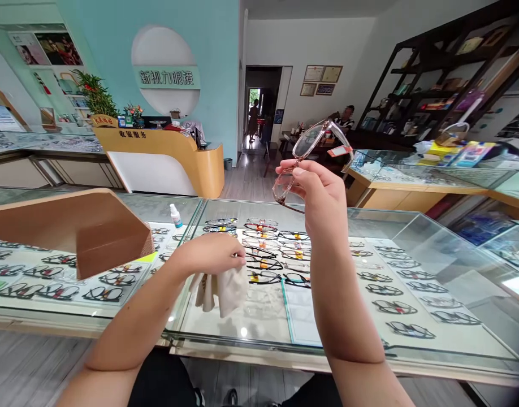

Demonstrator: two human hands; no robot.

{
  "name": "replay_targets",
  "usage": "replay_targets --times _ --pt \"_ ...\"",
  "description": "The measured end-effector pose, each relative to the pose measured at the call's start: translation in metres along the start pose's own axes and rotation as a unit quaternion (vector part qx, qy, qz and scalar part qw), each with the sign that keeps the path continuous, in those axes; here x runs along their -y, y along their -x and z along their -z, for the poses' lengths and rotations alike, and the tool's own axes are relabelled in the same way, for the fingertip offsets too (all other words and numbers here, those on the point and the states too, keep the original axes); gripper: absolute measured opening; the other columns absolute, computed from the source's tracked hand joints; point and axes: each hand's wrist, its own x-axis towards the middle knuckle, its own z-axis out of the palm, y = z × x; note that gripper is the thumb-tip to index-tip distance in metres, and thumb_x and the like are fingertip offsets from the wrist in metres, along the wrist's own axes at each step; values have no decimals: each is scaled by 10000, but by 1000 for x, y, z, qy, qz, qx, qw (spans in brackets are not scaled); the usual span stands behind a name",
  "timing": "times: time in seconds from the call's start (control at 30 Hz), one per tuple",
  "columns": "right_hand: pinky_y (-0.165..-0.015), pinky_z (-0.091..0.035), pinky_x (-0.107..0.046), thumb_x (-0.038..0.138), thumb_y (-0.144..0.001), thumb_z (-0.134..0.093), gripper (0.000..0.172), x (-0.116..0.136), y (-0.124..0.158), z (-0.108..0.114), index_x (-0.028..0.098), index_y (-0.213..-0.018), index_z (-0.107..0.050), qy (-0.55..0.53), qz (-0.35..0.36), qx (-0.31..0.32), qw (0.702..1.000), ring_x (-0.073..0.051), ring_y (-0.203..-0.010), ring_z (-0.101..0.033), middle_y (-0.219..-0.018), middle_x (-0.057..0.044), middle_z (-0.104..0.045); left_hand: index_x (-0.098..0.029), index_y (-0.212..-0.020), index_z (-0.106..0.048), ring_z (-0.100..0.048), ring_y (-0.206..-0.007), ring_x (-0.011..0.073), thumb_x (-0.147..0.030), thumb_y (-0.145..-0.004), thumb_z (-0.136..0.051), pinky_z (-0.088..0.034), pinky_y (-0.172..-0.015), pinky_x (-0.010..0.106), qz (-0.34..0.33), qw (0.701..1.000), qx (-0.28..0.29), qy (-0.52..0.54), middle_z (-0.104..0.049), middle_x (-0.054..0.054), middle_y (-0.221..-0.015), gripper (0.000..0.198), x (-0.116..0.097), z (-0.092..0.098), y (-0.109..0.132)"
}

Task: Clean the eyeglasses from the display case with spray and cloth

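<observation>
Raised in front of me, my right hand pinches a pair of eyeglasses with clear lenses, held turned on its side. A small red-and-white tag hangs by one of its temples. Lower and to the left, my left hand has its fingers closed on a beige cloth, which droops over the glass counter. Below the hands, rows of eyeglass frames, several with yellow or orange tags, lie in the display. My right forearm hides part of them.
A small white spray bottle stands on the counter left of centre. At the left, the brown back of a mirror or board rises over the counter. A yellow cashier desk is beyond. Two people are far back, one in the doorway.
</observation>
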Motion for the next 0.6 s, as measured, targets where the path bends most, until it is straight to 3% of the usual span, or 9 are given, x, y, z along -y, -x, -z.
replay_targets --times 0.17,0.3,0.4,0.47,0.53,0.6 --pt "-885 -615 -404 330 -955 -683 195 -1 1 -5 262 -1009 -858 -12 -3 15 1000 -188 -910 -747 -1078 -39 -821 -213 -761 -654 -664 -821 234 -442 -1028 -487 -382 -689 351 26 999 -13 24 -784 73 -925 389 48 -29 -5" --pt "-900 -602 -414 313 -938 -687 193 0 2 -6 255 -991 -863 -18 -10 21 1000 -185 -889 -739 -1060 -38 -819 -223 -873 -757 -720 -910 266 -454 -1005 -535 -427 -724 346 47 997 -40 37 -824 83 -1029 347 78 -37 1" --pt "-905 -594 -415 305 -932 -689 186 2 3 -5 249 -977 -860 -18 -8 20 1000 -183 -879 -737 -1058 -39 -819 -252 -1065 -791 -741 -1046 283 -465 -1010 -566 -487 -827 348 108 984 -121 73 -823 70 -1181 314 105 -33 -5" --pt "-900 -591 -417 308 -934 -686 181 2 3 -3 248 -963 -853 -16 -1 19 1000 -181 -865 -734 -1056 -39 -818 -234 -1204 -753 -732 -1161 302 -449 -1014 -596 -525 -960 376 178 939 -273 112 -774 106 -1308 327 129 -32 -17" --pt "-890 -586 -418 316 -935 -679 178 3 2 -1 250 -943 -844 -16 9 17 1000 -181 -850 -730 -1052 -39 -817 -188 -1407 -640 -654 -1375 335 -383 -998 -648 -499 -1145 429 254 841 -455 144 -653 186 -1495 454 155 -32 -32" --pt "-877 -580 -419 314 -926 -671 179 3 1 0 252 -921 -839 -20 14 14 1000 -185 -846 -726 -1042 -39 -820 -143 -1547 -495 -486 -1583 386 -317 -943 -738 -393 -1292 511 318 750 -557 162 -504 261 -1637 675 181 -34 -48"
